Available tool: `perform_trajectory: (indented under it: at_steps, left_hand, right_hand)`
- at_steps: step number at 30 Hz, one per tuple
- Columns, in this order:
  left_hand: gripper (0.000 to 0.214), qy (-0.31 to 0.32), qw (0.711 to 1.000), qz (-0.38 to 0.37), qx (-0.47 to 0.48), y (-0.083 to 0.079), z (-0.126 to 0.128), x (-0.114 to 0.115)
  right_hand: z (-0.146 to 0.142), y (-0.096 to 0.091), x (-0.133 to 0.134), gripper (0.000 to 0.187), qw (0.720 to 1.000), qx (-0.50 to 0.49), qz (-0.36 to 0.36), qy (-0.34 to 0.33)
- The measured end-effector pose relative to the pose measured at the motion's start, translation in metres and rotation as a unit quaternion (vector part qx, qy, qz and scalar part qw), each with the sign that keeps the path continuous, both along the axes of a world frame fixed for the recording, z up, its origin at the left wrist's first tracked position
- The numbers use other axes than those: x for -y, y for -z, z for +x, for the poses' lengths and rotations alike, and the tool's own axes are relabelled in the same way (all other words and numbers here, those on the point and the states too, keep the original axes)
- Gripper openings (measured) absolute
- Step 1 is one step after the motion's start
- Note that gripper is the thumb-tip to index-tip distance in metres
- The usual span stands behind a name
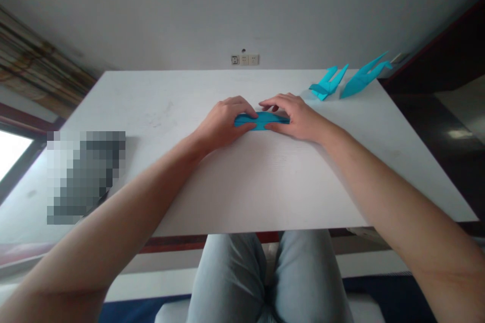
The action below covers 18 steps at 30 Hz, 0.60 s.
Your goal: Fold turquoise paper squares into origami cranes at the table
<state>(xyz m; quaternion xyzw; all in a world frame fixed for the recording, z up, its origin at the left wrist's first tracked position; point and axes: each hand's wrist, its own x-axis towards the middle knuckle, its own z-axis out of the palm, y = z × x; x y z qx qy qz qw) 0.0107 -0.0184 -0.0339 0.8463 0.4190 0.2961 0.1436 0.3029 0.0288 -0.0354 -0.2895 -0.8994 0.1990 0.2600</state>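
Note:
A folded piece of blue origami paper (pixel 262 120) lies on the white table (pixel 235 186), long side running left to right, with a dark crease line along its middle. My left hand (pixel 232 117) pinches its left end, thumb along the near edge and fingers on the far part. At the right end, my right hand (pixel 290 116) has its thumb on the near side of the paper, while its index finger is lifted and curved above the far side. Parts of both paper ends are hidden by my hands.
Two blue origami cranes (pixel 326 84) (pixel 364 76) stand at the table's back right. A blurred-out object (pixel 89 176) lies on the left side, near my left forearm. Wall sockets (pixel 245 59) sit just above the table's far edge. My legs (pixel 269 272) are under the near edge.

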Motion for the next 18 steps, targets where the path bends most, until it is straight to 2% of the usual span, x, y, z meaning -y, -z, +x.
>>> perform_trajectory:
  at_steps: [5,8,13,18]
  left_hand:
    - [0.022,-0.024,1.000,0.005,-0.019,-0.002,0.002,0.002]
    - [0.024,-0.034,0.999,-0.006,-0.018,-0.005,0.003,0.004]
    - [0.022,-0.074,0.996,-0.025,-0.040,-0.012,0.002,0.006]
    - [0.023,-0.100,0.992,-0.012,-0.077,-0.016,0.000,0.006]
  right_hand:
    - [0.001,-0.001,0.002,0.032,0.999,0.030,0.009,-0.006]
    - [0.003,-0.001,0.002,0.028,0.999,0.048,0.012,-0.002]
    - [0.004,-0.003,0.000,0.035,0.999,0.052,0.009,-0.010]
    - [0.007,-0.009,0.003,0.048,0.997,0.075,0.017,0.012]
